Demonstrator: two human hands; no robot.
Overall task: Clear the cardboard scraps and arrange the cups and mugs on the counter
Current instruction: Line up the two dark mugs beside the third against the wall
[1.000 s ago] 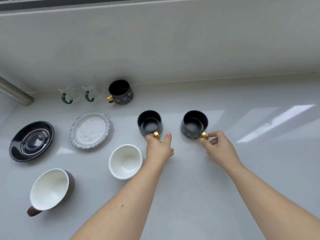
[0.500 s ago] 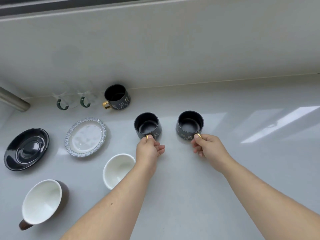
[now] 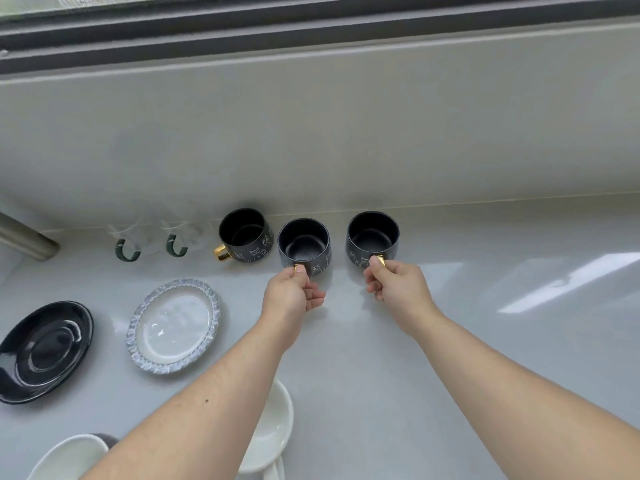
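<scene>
Three black mugs with gold handles and white cat drawings stand near the back wall. My left hand (image 3: 292,292) pinches the handle of the middle black mug (image 3: 304,242). My right hand (image 3: 398,280) pinches the handle of the right black mug (image 3: 372,237). The left black mug (image 3: 244,235) stands free beside the middle one, its handle pointing left. Two clear glass cups with green handles (image 3: 128,249) (image 3: 176,245) sit further left along the wall. No cardboard scraps are in view.
On the grey counter (image 3: 485,341) lie a black saucer (image 3: 45,349), a glass-rimmed white plate (image 3: 175,325), a white bowl (image 3: 273,427) partly under my left forearm, and a white-lined cup (image 3: 69,459) at the bottom edge. A metal bar (image 3: 24,237) juts in at left.
Both hands closed on the gold handles and carried the two mugs back toward the wall, into line with the third mug. The view has tilted up.
</scene>
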